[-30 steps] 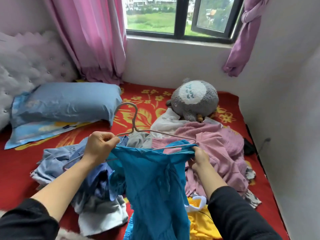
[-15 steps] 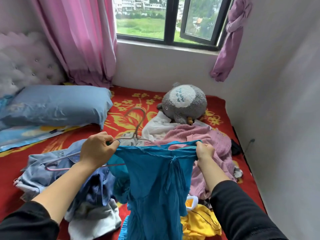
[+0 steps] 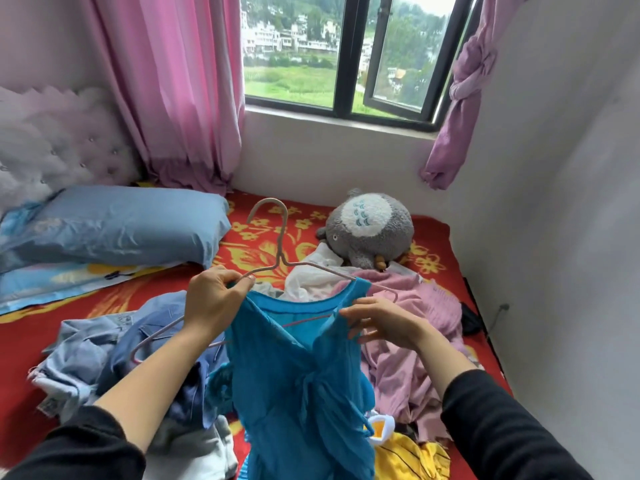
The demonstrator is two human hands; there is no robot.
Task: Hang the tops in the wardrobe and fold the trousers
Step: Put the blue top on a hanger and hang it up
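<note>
While my left hand (image 3: 214, 299) curls tightly round the left arm of the wire hanger (image 3: 281, 237), bunching one shoulder of the blue top (image 3: 298, 375) against it, my right hand (image 3: 384, 323) sits at the other shoulder with fingers loosely extended and thumb on the fabric's edge; I cannot tell whether it truly pinches the cloth. The blue top hangs in front of me above the heap of clothes (image 3: 415, 306) on the red floral bedspread (image 3: 433, 251), its right shoulder draped over the hanger's right arm, the hook pointing up between the grey plush toy (image 3: 370, 230) and the blue pillow (image 3: 121, 223).
</note>
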